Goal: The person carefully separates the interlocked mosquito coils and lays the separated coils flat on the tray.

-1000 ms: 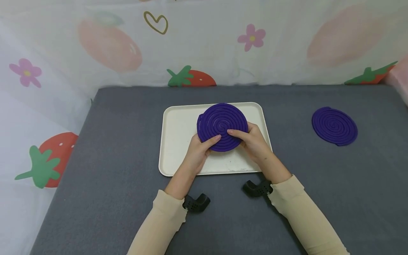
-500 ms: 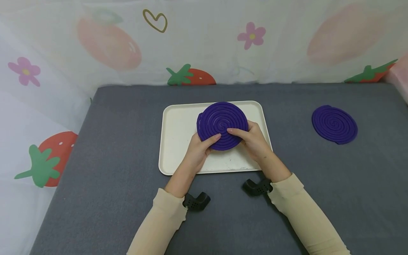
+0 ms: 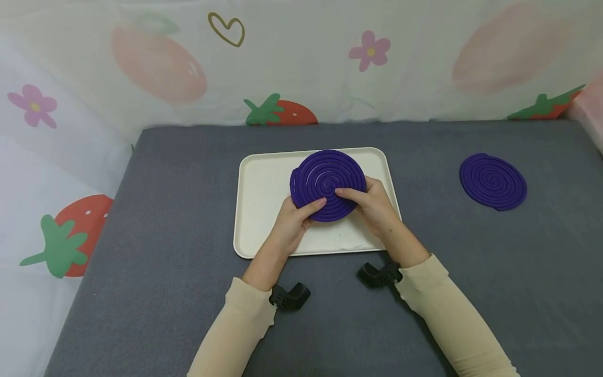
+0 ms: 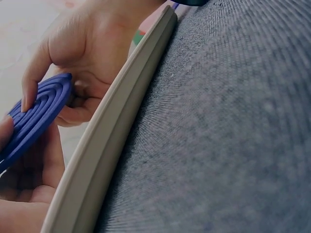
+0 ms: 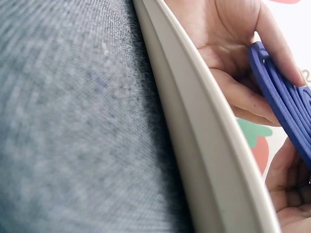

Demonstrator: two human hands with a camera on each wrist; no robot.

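The left hand [image 3: 289, 222] and right hand [image 3: 376, 207] pinch the coil [image 3: 328, 178] by its near side, over the tray [image 3: 256, 209].

A broad counter covered in dark grey woven cloth [image 3: 155, 220] fills the lower scene. Along its far edge and down its left edge hangs a white printed fabric backdrop [image 3: 292, 57], slightly creased. Red strawberries with green leaves show at the middle of the far edge [image 3: 301, 112], near the far right corner [image 3: 548, 106] and beside the left edge [image 3: 70, 235]. Higher up are pink five-petalled flowers [image 3: 370, 51], a gold heart outline [image 3: 227, 27] and faded peach-coloured fruits [image 3: 160, 65]. A pale pink patch [image 3: 591, 112] borders the far right corner. The light is soft, cooler on the left.
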